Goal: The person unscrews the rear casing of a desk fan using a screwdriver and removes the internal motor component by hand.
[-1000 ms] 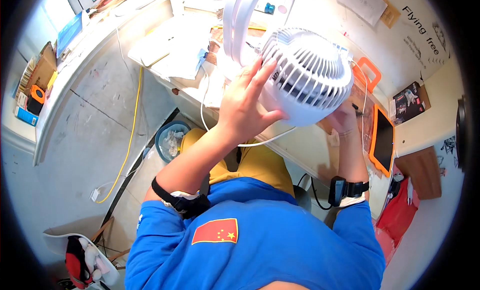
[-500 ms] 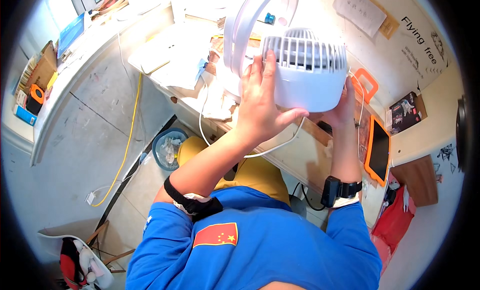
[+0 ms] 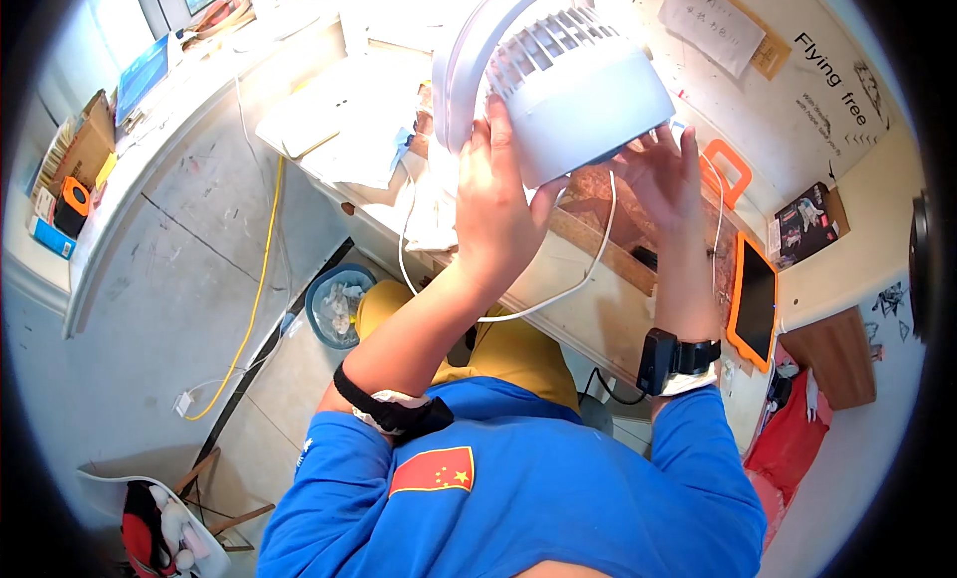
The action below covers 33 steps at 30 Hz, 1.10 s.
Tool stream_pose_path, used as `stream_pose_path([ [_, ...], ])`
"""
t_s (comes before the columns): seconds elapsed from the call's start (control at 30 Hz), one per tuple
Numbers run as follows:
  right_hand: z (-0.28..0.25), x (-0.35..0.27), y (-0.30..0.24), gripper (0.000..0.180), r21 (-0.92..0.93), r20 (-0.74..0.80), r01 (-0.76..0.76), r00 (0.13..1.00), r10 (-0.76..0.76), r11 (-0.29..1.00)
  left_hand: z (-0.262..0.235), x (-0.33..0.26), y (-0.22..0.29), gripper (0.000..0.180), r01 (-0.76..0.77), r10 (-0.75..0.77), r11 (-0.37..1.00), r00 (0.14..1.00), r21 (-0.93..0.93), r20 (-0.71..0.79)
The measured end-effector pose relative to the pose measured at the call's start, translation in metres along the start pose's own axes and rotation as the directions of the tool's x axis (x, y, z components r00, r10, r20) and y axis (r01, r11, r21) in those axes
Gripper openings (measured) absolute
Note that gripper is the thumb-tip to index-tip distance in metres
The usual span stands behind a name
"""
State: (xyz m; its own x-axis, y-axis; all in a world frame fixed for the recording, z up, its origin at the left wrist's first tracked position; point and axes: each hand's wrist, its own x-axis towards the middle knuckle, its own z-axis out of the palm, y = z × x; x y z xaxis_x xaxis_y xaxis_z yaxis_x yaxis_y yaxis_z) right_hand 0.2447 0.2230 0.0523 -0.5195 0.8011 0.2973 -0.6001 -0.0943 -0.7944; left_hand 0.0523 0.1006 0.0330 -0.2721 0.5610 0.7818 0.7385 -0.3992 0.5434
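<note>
- The left hand [image 3: 495, 214] presses flat against the side of a white desk fan [image 3: 573, 75], fingers spread up along its round housing and thumb hooked under the lower edge.
- The right hand [image 3: 658, 174] cups the fan from the other side, palm open and fingers splayed on the underside of the housing; both hands are clamped on the fan between them.
- The fan is lifted above the worktop [image 3: 558, 279], tilted, with its slatted grille facing up and away and its white ring stand [image 3: 461, 60] showing at the left.
- A white cable [image 3: 568, 289] hangs from the fan in a loop below the hands.
- An orange tablet [image 3: 755, 299] lies on the worktop at the right.
- A bin [image 3: 339, 304] stands on the floor beside the person's knee.
</note>
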Motion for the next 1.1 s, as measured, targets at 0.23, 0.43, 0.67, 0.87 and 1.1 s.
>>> stream_pose_path([
  [0.23, 0.000, 0.012, 0.029, 0.071, 0.142, -0.092, -0.003, 0.996, 0.016, 0.990, -0.005, -0.004, 0.009, 0.092, -0.047, 0.046, 0.980, 0.999, 0.195, 0.008],
  [0.43, -0.013, 0.014, 0.048, 0.076, 0.173, -0.139, -0.131, 0.978, 0.156, 0.976, 0.009, -0.008, -0.010, 0.077, -0.095, 0.099, 0.995, 0.988, 0.038, -0.118],
  [0.67, -0.013, 0.015, 0.061, 0.084, 0.336, -0.005, -0.167, 0.984, 0.179, 0.927, 0.012, -0.013, -0.007, 0.076, -0.103, 0.113, 0.989, 0.990, 0.108, -0.090],
  [0.87, 0.002, 0.023, 0.056, 0.082, 0.430, -0.037, -0.053, 0.996, 0.076, 0.902, 0.015, -0.026, -0.021, 0.077, -0.157, 0.165, 0.984, 0.981, 0.081, -0.106],
  [1.1, -0.040, 0.030, 0.042, 0.052, 0.463, 0.263, -0.013, 0.957, -0.124, 0.886, 0.012, -0.036, -0.028, 0.093, -0.116, 0.103, 0.988, 0.987, -0.103, -0.124],
])
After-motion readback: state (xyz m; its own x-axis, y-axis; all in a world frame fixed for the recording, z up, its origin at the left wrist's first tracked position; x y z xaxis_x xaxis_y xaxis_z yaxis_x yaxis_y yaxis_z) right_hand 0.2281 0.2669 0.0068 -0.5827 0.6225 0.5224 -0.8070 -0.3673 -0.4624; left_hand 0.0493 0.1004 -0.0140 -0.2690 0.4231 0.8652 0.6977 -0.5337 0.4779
